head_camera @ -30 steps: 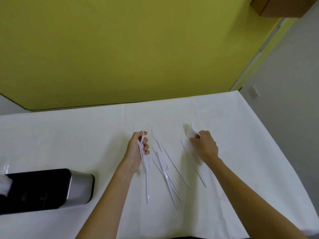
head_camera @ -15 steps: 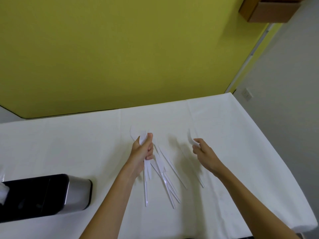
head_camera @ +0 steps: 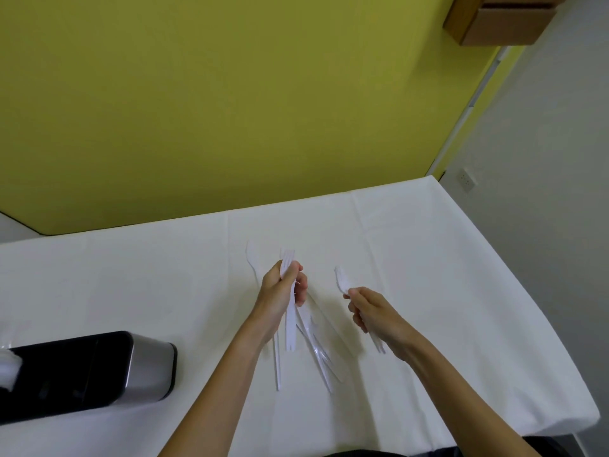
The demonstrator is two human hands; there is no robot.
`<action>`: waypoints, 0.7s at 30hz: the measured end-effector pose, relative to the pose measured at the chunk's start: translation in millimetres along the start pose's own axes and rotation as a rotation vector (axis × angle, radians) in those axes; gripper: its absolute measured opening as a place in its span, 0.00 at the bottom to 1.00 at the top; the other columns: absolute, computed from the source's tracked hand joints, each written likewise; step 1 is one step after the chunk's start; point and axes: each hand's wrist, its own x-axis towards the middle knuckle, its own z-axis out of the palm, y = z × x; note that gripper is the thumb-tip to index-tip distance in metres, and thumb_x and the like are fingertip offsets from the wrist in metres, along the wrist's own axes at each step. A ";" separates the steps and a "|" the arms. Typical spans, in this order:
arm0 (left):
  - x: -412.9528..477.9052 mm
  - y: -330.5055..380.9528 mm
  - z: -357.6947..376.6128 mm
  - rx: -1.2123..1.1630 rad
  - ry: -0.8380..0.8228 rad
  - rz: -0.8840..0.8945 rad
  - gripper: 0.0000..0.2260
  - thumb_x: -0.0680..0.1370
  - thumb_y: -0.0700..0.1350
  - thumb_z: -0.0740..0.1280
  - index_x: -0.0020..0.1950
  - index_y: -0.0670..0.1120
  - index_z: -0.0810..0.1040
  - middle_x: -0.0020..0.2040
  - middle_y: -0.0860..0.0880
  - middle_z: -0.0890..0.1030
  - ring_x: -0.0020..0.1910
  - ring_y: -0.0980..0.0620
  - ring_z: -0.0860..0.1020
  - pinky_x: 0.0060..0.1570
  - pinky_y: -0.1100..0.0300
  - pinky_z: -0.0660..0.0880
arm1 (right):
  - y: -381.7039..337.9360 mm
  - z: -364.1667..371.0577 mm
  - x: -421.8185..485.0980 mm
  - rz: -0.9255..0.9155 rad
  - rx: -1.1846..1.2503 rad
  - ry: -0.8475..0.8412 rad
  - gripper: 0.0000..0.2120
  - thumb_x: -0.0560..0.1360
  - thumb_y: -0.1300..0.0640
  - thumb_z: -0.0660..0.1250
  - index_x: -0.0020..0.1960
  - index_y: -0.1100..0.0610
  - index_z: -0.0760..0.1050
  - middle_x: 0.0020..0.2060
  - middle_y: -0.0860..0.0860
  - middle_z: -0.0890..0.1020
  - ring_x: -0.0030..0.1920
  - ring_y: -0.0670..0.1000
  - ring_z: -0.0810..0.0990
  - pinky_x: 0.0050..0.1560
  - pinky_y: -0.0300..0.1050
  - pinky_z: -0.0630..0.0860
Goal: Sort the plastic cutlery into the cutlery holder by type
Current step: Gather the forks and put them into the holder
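Note:
My left hand grips a small bundle of white plastic forks, tines up above the fist, handles hanging below it. My right hand holds a single white fork lifted off the cloth, its handle end poking out under the wrist. Between the hands, several loose white and clear cutlery pieces lie in a heap on the white tablecloth. A white spoon lies just beyond my left hand. The black and steel cutlery holder stands at the left, with white cutlery at its far left end.
A yellow wall rises right behind the table. The table's right edge drops off beside a white wall with a socket. A brown cardboard box hangs at the top right.
My right hand has lifted a fork off the cloth and pulled it back toward me. My left hand has raised its bundle of forks more upright.

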 end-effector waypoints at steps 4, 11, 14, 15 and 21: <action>-11.2 2.1 4.4 0.062 -0.081 -0.014 0.13 0.82 0.52 0.57 0.49 0.48 0.77 0.46 0.53 0.77 0.47 0.54 0.75 0.52 0.58 0.68 | -1.7 9.8 -4.8 0.007 0.021 -0.018 0.14 0.82 0.49 0.55 0.50 0.61 0.68 0.38 0.50 0.75 0.31 0.46 0.75 0.32 0.40 0.71; -24.0 2.0 21.4 -0.128 -0.116 -0.064 0.12 0.81 0.57 0.57 0.50 0.53 0.76 0.54 0.48 0.77 0.50 0.50 0.78 0.34 0.62 0.72 | -5.0 37.9 -25.4 -0.021 0.250 -0.137 0.14 0.82 0.50 0.56 0.54 0.61 0.66 0.45 0.57 0.85 0.43 0.60 0.84 0.47 0.54 0.79; -22.0 -3.4 19.7 0.026 -0.057 -0.013 0.10 0.79 0.60 0.58 0.50 0.61 0.78 0.61 0.47 0.73 0.58 0.47 0.76 0.33 0.63 0.75 | -7.3 44.1 -34.1 -0.024 0.369 -0.202 0.15 0.82 0.49 0.55 0.59 0.60 0.67 0.46 0.57 0.85 0.40 0.61 0.83 0.45 0.55 0.78; -20.8 -4.8 17.9 0.068 -0.050 0.027 0.09 0.79 0.59 0.59 0.51 0.64 0.78 0.61 0.49 0.72 0.61 0.48 0.74 0.41 0.62 0.77 | -7.5 44.6 -36.2 -0.035 0.377 -0.207 0.15 0.82 0.48 0.55 0.59 0.60 0.66 0.44 0.57 0.84 0.35 0.58 0.81 0.42 0.53 0.77; -15.8 2.4 2.1 0.138 -0.186 0.123 0.10 0.77 0.49 0.68 0.57 0.60 0.78 0.49 0.54 0.80 0.53 0.50 0.78 0.55 0.56 0.75 | -7.2 42.6 -42.2 -0.079 0.271 -0.142 0.11 0.82 0.47 0.54 0.55 0.55 0.66 0.31 0.52 0.71 0.25 0.47 0.64 0.29 0.38 0.63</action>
